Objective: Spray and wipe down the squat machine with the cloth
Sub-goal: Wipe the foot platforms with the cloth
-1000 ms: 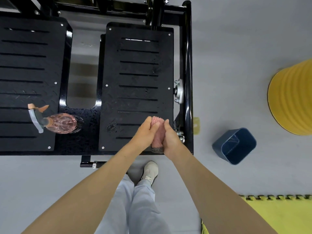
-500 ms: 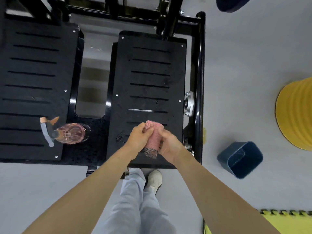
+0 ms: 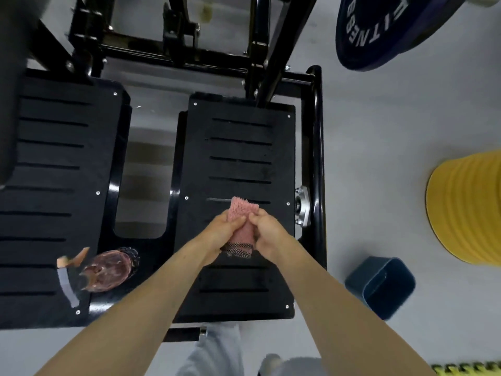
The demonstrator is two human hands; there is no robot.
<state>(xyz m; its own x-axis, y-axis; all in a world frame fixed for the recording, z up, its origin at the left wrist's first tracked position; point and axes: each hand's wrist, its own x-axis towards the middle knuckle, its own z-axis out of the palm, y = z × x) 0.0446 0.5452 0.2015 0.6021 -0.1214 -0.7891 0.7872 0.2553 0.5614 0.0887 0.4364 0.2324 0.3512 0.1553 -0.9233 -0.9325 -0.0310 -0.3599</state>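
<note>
A folded pink cloth point(image 3: 242, 221) with a dark woven end is held between both hands above the right black foot plate point(image 3: 244, 158) of the squat machine. My left hand point(image 3: 221, 233) grips its left side and my right hand point(image 3: 267, 233) pinches its right side. A clear pinkish spray bottle point(image 3: 105, 270) with an orange trigger lies on the black base by the left foot plate point(image 3: 54, 172), apart from both hands.
The machine's black frame tube point(image 3: 315, 158) runs along the right plate, with a silver bearing point(image 3: 302, 206) on it. On the grey floor stand a dark blue bin point(image 3: 382, 286) and a yellow ribbed object point(image 3: 466, 213). A blue weight plate point(image 3: 385, 28) hangs at top right.
Both hands with the cloth have risen and moved farther up the right foot plate. The view has shifted forward, bringing the blue weight plate and more of the frame into sight.
</note>
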